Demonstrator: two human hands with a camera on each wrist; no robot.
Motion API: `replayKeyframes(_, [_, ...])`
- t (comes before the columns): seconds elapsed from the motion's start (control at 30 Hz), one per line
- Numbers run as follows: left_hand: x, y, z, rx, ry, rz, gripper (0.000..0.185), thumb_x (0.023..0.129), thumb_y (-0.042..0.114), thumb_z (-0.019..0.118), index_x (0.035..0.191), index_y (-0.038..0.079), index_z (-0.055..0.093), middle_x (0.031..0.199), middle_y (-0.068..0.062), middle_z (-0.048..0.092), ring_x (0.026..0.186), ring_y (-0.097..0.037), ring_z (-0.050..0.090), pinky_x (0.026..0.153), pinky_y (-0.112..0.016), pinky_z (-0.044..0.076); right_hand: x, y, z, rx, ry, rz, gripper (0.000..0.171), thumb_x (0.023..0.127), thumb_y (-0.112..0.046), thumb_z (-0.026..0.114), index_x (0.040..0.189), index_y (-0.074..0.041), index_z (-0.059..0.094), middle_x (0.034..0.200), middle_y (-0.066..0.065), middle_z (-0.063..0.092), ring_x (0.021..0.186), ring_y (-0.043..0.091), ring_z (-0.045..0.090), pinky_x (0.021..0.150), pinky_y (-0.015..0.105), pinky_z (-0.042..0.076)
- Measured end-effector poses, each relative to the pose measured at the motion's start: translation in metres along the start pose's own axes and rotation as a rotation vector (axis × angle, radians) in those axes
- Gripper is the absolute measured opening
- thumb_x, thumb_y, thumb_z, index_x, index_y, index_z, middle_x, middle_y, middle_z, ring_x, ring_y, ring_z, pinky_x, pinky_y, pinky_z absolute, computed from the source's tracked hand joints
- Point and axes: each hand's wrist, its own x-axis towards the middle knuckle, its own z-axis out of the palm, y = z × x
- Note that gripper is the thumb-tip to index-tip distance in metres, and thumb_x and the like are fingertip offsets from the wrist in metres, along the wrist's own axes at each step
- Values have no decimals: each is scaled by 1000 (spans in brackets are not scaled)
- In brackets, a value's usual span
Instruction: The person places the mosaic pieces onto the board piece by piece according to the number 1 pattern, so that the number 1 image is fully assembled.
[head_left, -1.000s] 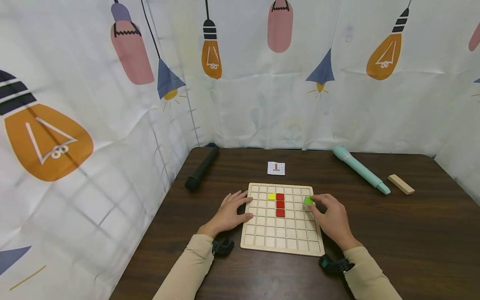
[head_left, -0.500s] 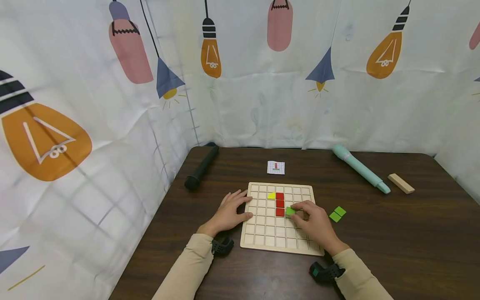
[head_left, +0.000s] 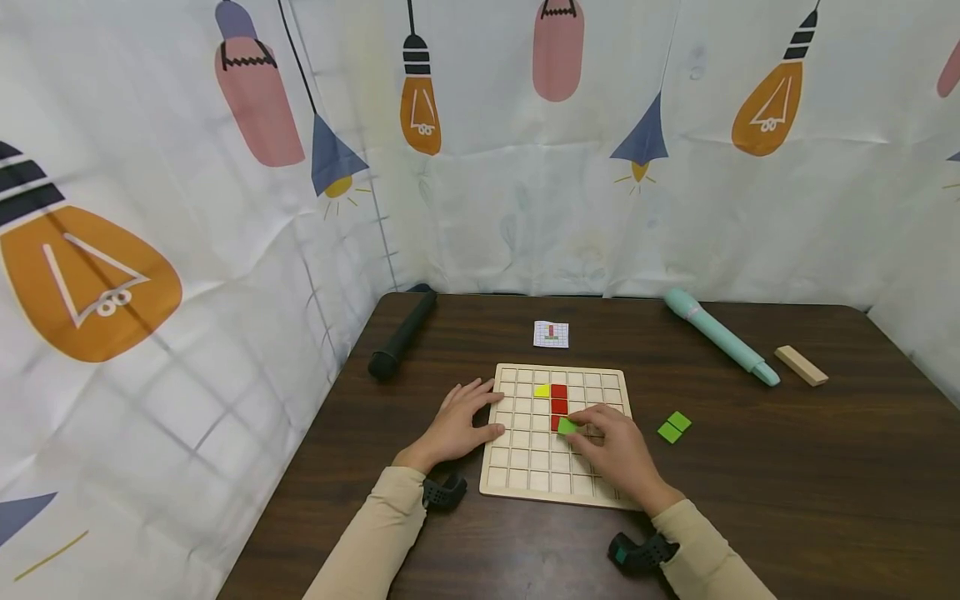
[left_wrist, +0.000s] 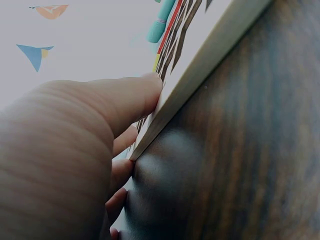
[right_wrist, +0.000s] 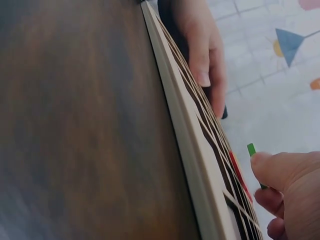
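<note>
We're pinching green tile (head_left: 566, 426) in right hand (head_left: 617, 444), over board (head_left: 519, 459); left hand (head_left: 450, 427) touching edge, fingers spread. Three reds (head_left: 558, 407), yellow (head_left: 542, 391) sitting down already; two more greens (head_left: 670, 432) waiting on worktop (head_left: 787, 475).

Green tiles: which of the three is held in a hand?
The tile pinched by the right hand, above the board; the other two tiles lie together on the table.

White lamp-printed fabric (head_left: 487, 225) hangs behind and beside a dark wood-grain table (head_left: 825, 467).
</note>
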Motion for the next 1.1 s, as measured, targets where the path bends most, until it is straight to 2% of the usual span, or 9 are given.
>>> replayKeyframes(0.4, [2, 0, 0, 10, -1, -2, 57, 92, 38, 66, 143, 18, 51, 157, -4, 33, 148, -25, 19, 119, -50, 5, -2, -5, 9, -3, 9, -68, 23, 79, -19, 83, 101, -17, 76, 96, -10, 65, 88, 10, 60, 72, 31, 51])
replayKeyframes(1.1, [1, 3, -1, 17, 1, -16, 56, 93, 38, 66, 143, 18, 51, 157, -4, 33, 148, -25, 19, 119, -50, 5, 1, -17, 26, -54, 47, -167, 25, 74, -15, 87, 97, -13, 77, 92, -7, 66, 86, 11, 60, 75, 33, 50])
